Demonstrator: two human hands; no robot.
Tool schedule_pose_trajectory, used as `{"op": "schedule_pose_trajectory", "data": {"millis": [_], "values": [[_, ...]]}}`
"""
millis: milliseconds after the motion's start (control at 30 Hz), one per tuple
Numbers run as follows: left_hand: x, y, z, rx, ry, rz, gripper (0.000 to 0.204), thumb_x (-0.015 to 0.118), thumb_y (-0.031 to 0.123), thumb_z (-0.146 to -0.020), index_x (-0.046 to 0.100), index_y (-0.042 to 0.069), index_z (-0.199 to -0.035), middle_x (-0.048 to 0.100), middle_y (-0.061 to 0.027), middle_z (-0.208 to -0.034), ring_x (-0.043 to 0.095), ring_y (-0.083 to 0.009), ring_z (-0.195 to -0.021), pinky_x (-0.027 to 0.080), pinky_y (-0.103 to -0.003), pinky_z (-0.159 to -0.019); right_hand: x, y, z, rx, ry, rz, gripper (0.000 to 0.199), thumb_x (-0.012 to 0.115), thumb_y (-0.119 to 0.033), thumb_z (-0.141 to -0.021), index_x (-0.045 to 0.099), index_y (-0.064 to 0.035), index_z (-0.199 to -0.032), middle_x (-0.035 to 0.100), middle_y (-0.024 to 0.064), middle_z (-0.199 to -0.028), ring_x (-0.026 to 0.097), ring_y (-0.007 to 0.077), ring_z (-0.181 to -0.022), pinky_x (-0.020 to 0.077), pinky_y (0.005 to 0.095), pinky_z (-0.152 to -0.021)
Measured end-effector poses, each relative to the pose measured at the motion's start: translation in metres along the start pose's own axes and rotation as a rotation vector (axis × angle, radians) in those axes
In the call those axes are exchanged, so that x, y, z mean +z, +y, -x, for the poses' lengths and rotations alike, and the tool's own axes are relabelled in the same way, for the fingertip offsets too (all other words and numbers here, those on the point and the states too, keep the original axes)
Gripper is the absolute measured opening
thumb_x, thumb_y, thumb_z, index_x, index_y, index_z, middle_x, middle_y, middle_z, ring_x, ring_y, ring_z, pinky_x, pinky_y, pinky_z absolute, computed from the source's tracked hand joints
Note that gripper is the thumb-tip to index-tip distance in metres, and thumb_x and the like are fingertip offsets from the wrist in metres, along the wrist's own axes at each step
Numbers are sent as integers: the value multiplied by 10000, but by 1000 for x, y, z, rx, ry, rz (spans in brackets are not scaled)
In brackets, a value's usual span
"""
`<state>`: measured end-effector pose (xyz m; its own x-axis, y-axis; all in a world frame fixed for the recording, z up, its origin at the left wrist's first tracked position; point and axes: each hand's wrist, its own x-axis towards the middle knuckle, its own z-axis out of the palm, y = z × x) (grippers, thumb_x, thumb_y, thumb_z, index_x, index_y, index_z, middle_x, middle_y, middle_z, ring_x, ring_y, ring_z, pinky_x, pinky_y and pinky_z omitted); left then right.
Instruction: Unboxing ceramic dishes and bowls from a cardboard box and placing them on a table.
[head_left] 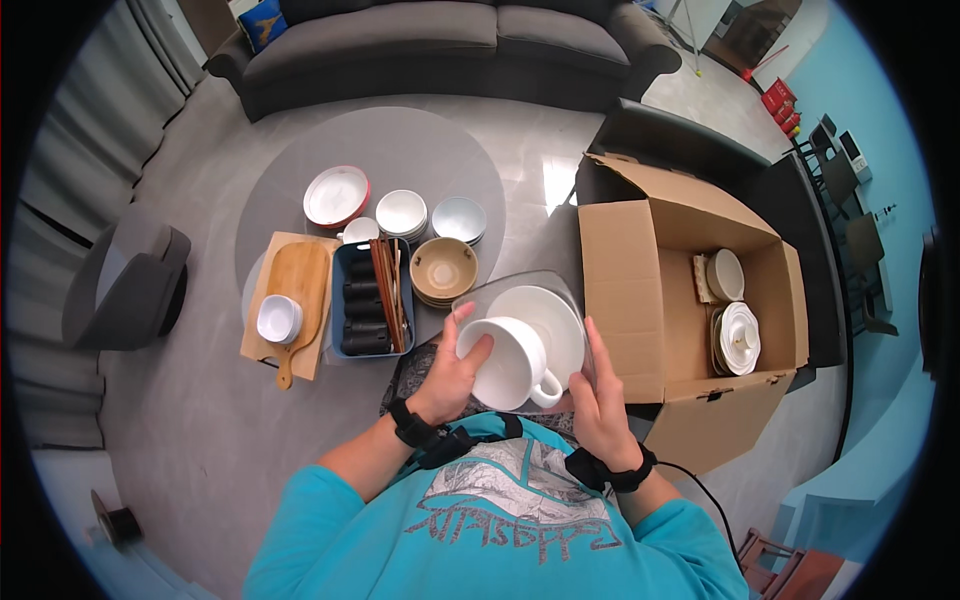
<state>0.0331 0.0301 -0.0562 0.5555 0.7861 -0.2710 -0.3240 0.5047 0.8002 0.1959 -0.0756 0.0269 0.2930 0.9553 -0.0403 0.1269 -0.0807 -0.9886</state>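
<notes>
In front of my chest, a large white mug (497, 372) tilts with its mouth toward me and its handle at the lower right. My left hand (449, 372) grips its rim, with the thumb over the edge. Just behind the mug, a white plate (556, 322) lies in a grey see-through tray (541, 281), partly hidden by the mug. My right hand (601, 402) is at the tray's right edge, fingers pointing away along the outside and the thumb on the inner side near the plate.
A round grey table (400, 135) bears stacked bowls (445, 268), a red-rimmed dish (336, 196), a blue bin (362, 349) with chopsticks and black items, and a wooden board (303, 262) with white bowls (280, 318). An open cardboard box (620, 300) at right holds stacked dishes (739, 338).
</notes>
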Motion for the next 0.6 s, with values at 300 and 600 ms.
{"op": "schedule_pose_trajectory", "data": {"millis": [300, 600], "values": [[-28, 2, 19, -89, -138, -415, 319, 472, 189, -983, 503, -11, -1230, 628, -61, -988, 579, -126, -903, 466, -285, -828, -16, 18, 7, 109, -171, -122, 643, 308, 90, -836, 142, 33, -1455, 370, 221, -1396, 562, 260, -1092, 592, 294, -681], [-43, 22, 44, -115, -121, -880, 311, 448, 161, -972, 551, -28, -1196, 646, -96, -1056, 604, -146, -948, 469, -279, -824, -26, 34, 27, 70, -163, 84, 660, 327, 96, -782, 266, 14, -1434, 533, 221, -1254, 621, 188, -948, 542, 303, -695]]}}
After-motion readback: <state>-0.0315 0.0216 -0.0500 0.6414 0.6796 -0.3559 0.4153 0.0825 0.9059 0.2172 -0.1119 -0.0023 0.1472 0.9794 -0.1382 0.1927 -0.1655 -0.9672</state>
